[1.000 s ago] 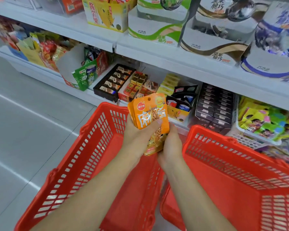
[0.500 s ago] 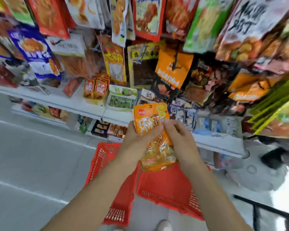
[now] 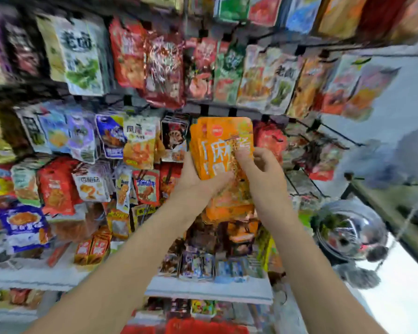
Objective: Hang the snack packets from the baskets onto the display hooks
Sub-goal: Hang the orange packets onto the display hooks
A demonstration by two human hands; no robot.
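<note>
Left hand and right hand grip orange packets — white 麻 lettering.

Both hands are holding a small stack of orange plastic snack packets w/ white lettering, upright, in front of a wall of hanging goods. The left hand is gripping the stack's left edge & lower part, thumb lying across the front. The right hand is pinching the front packet, thumb pressing its face. Colourful hanging packets are crowding the wall all round; at right, thin black display hooks are sticking out. A white shelf is running below, and a red plastic basket is peeking in at the bottom edge. Motion is blurring most of it.
</note>
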